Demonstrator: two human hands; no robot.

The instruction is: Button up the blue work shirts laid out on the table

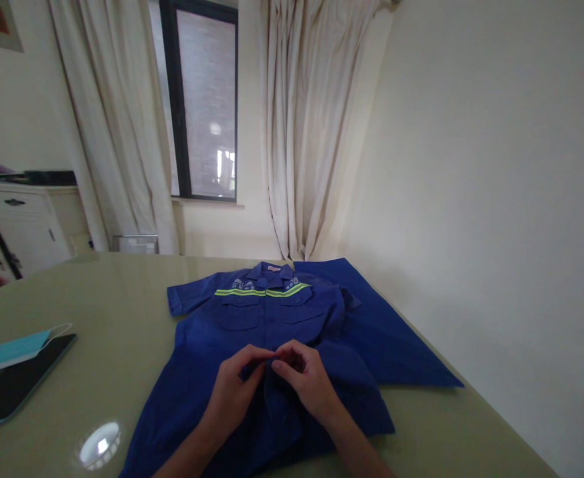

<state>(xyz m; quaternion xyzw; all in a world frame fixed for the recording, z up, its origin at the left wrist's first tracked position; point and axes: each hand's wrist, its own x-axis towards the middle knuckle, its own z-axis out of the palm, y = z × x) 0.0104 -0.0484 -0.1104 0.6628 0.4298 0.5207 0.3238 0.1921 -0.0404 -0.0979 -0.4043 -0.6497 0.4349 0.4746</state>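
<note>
A blue short-sleeved shirt (242, 315) lies front side up on the table, its collar pointing away from me and a yellow-green stripe running across the chest. At the middle of its front opening, my left hand (238, 383) pinches the cloth between thumb and fingers. My right hand (305, 378) is closed on the same front edge, its fingertips almost touching those of the left. Any button between the fingertips is hidden. Under the shirt's right side, a flat dark blue cloth (391, 338) spreads out to a point.
On the greenish table (107, 318), a light blue face mask (12, 352) rests over a dark flat device (22, 385) at the left. Behind stand a white cabinet (32, 222), curtains (301, 119) and a window. A wall borders the right side.
</note>
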